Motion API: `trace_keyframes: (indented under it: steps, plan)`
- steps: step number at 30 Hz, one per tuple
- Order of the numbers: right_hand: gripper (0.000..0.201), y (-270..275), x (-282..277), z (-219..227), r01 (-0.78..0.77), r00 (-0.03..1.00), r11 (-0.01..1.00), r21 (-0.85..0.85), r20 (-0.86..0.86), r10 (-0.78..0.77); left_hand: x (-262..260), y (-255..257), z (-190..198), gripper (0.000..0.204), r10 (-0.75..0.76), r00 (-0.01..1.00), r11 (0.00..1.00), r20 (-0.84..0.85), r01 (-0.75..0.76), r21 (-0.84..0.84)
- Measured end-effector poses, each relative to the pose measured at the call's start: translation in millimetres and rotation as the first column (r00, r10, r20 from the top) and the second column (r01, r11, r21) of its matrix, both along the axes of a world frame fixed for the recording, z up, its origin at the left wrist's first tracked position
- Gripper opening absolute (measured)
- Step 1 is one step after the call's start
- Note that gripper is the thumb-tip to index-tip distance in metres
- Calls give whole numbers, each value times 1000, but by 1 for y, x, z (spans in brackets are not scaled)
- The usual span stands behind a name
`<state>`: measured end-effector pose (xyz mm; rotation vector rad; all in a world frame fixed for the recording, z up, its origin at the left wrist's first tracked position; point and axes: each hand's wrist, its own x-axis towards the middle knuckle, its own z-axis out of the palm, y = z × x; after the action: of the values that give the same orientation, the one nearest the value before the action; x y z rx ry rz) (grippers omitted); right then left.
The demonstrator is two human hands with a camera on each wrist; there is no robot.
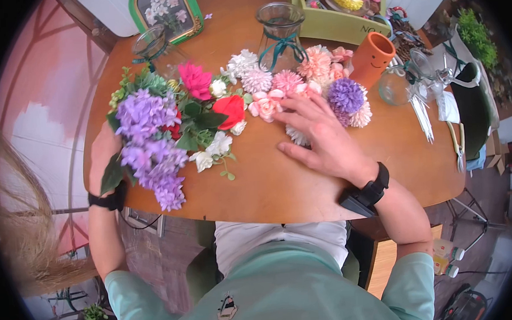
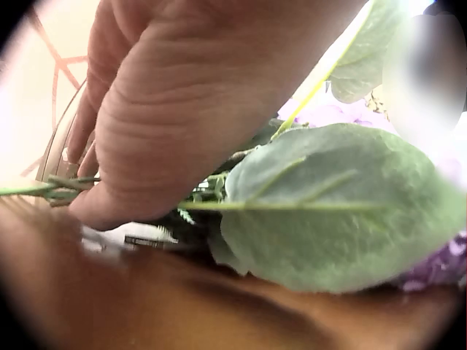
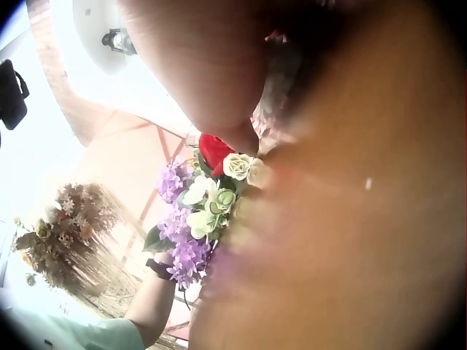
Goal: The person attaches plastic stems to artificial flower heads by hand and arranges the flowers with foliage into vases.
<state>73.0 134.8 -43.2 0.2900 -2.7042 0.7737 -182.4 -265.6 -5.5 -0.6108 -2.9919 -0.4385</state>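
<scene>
At the table's left side my left hand (image 1: 106, 147) grips flower stems. The left wrist view shows thumb and fingers round green stems (image 2: 51, 189), with a broad leaf (image 2: 314, 208) beside the hand. Purple hydrangeas (image 1: 146, 116), a magenta flower (image 1: 196, 81), a red tulip-like flower (image 1: 229, 112) and white blossoms (image 1: 219, 144) lie to its right. My right hand (image 1: 324, 136) lies with spread fingers over pale pink blossoms (image 1: 266, 105), fingertips touching them. Beside it are a purple pompom flower (image 1: 346, 95), peach flowers (image 1: 314, 62) and a partly covered white one (image 1: 297, 136).
Glass vases (image 1: 281, 28) with teal ribbon stand at the back, near a green picture frame (image 1: 194, 33) and a yellow-green box (image 1: 342, 28). An orange smiling vase (image 1: 372, 58) stands behind the right hand. Pliers (image 1: 458, 143) and white sticks (image 1: 421, 116) lie at the right.
</scene>
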Motion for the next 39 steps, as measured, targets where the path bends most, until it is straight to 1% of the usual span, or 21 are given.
trace_keyframes:
  steps: [1, 2, 3, 4, 5, 7, 8, 12, 14, 15, 17, 19, 22, 23, 24, 25, 27, 31, 33, 36, 39]
  plan:
    - [48, 1, 1, 2, -24, 1000, 999, -24, -1, 24, -10, -14, 1, 38, -115, 993, 993, -8, 115, -26]
    - [48, 2, 3, 5, -14, 1000, 1000, -16, 0, 14, 3, -10, 18, 35, -224, 975, 972, 0, 223, 76]
    - [47, 2, 4, 9, -15, 1000, 999, -30, -20, 14, 3, -19, 23, 40, -249, 968, 951, -34, 237, -199]
    - [46, 1, 4, 13, -21, 999, 999, -47, -41, 19, -2, -30, 27, 49, -276, 959, 860, -63, 217, -462]
    - [42, 1, 4, 14, -3, 994, 995, -102, -110, -8, -4, -34, 27, 49, -271, 960, 860, -69, 210, -465]
    - [40, 5, 5, 16, -2, 991, 987, -162, -132, -20, -7, -45, 28, 69, -181, 966, 886, -187, 78, -456]
    - [38, 6, 5, 17, 7, 989, 976, -217, -144, -39, 1, -40, 40, 69, -169, 966, 884, -197, 60, -463]
    - [24, 12, 7, 26, 54, 964, 950, -308, -233, -130, 51, 16, 101, 77, -40, 990, 912, -132, -18, -409]
    - [21, 18, 8, 32, 79, 952, 949, -304, -259, -162, 61, 37, 118, 76, -172, 956, 934, -237, 82, -348]
    - [22, 23, 9, 34, 144, 942, 950, -278, -257, -217, 60, 52, 122, 76, -171, 955, 935, -242, 79, -347]
    - [22, 32, 11, 42, 265, 925, 935, -237, -211, -316, 46, 84, 129, 73, -473, 829, 880, -299, 458, -122]
    - [26, 46, 14, 48, 320, 927, 918, -235, -122, -355, 6, 112, 118, 75, -508, 814, 838, -283, 543, 56]
    - [30, 56, 23, 48, 347, 926, 908, -237, -70, -372, -65, 141, 92, 80, -499, 766, 844, -406, 536, -27]
    - [32, 59, 24, 46, 338, 930, 910, -239, -64, -362, -85, 146, 91, 82, -445, 882, 893, -157, 449, -6]
    - [32, 61, 24, 43, 342, 927, 908, -241, -69, -368, -89, 152, 95, 83, -352, 930, 934, 104, 356, -20]
    - [34, 63, 23, 39, 328, 935, 914, -238, -54, -350, -91, 155, 97, 83, -357, 929, 932, 101, 361, -26]
    - [37, 67, 19, 31, 296, 947, 919, -261, -46, -318, -86, 168, 103, 77, -274, 926, 961, 261, 276, 29]
    - [37, 65, 16, 28, 265, 957, 908, -325, -23, -288, -98, 190, 98, 68, -377, 916, 923, 135, 384, -24]
    - [35, 63, 15, 23, 235, 968, 910, -341, -4, -251, -92, 207, 90, 68, -525, 846, 847, -91, 530, 36]
    - [35, 64, 15, 22, 213, 973, 932, -294, -20, -229, -66, 237, 83, 66, -555, 827, 828, -88, 559, 33]
    - [35, 65, 16, 19, 231, 969, 928, -294, -18, -246, -53, 248, 84, 66, -557, 830, 830, 10, 557, 15]
